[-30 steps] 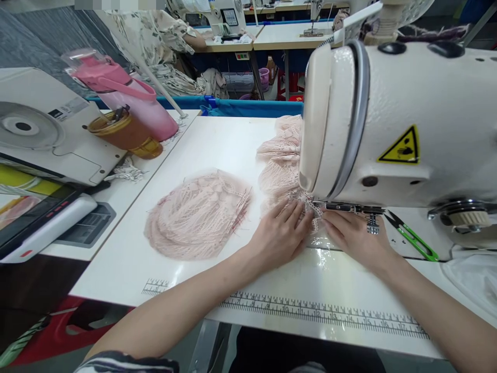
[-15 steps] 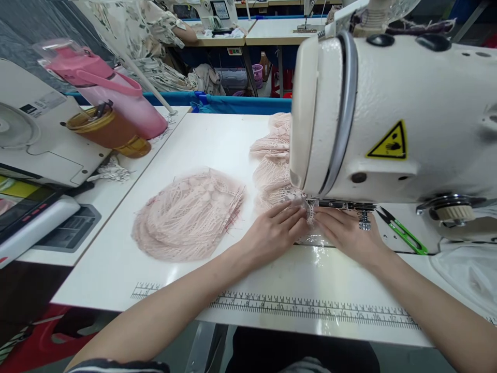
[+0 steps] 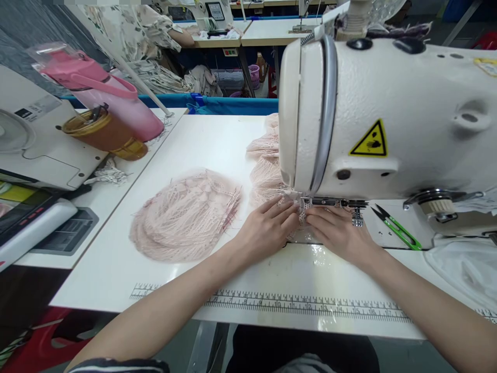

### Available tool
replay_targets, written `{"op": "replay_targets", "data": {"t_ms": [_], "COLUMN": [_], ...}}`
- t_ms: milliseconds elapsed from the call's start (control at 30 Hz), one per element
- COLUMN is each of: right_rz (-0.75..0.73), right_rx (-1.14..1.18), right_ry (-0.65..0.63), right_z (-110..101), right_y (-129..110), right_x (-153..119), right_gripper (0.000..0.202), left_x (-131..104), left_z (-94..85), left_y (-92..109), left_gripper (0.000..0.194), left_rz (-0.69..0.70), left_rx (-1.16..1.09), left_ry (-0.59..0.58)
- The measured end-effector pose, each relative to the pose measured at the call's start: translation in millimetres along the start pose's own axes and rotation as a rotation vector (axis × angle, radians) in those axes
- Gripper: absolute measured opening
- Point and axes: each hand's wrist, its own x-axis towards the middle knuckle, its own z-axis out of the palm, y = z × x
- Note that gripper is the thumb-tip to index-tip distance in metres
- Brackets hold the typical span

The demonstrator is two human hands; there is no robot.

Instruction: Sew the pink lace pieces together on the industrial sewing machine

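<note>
Pale pink lace fabric point(image 3: 266, 173) lies bunched at the left of the sewing machine head point(image 3: 373, 114) and runs under its presser foot area. My left hand point(image 3: 269, 228) rests palm down on the lace left of the needle area, fingers extended and lying flat. Just right of the needle area, my right hand point(image 3: 337, 230) lies flat at the lace edge, its fingertips partly hidden by the machine's metal parts. A rounded stack of pink lace pieces point(image 3: 186, 217) sits on the white table to the left.
Green-handled snips point(image 3: 399, 230) lie right of my right hand. A pink bottle point(image 3: 112, 98) and a brown cup point(image 3: 104, 132) stand at the left. White fabric point(image 3: 462, 269) is at the right edge. Beyond the table, a person in patterned clothing point(image 3: 132, 31) sits.
The view has shifted slightly, so the machine and snips appear farther left. Both hands stay flat on the lace beside the needle area, with little change in pose.
</note>
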Motion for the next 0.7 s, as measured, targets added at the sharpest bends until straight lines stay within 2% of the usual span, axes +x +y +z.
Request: {"op": "replay_targets", "data": {"t_ms": [67,167,300,500,700], "right_rz": [-0.001,-0.028,-0.147,-0.228,-0.244], "right_rx": [0.045,0.089,0.16,0.187,0.211], "right_ry": [-0.016,-0.014,0.046,0.096,0.103], "right_z": [-1.5,-6.2,-12.8,-18.4,-21.5], "right_y": [-1.8,-5.8,-10.5,-12.0,-12.0], "right_x": [-0.3,-2.0,-2.2,1.2,0.1], "right_gripper": [0.022,0.021,0.014,0.008,0.013], "left_x": [-0.6,-2.3,-3.9,-3.5,-3.8], "left_z": [-2.5,-9.2,-17.3,-18.1,-17.8], "left_y": [-2.8,-7.5,-9.4,-6.8,-0.7], "left_gripper": [0.021,0.017,0.03,0.027,0.027], "left_rz": [0.041,0.173,0.301,0.342,0.362], "left_rx": [-0.001,0.015,0.093,0.079,0.053], "left_ry": [0.053,0.097,0.129,0.174,0.144]}}
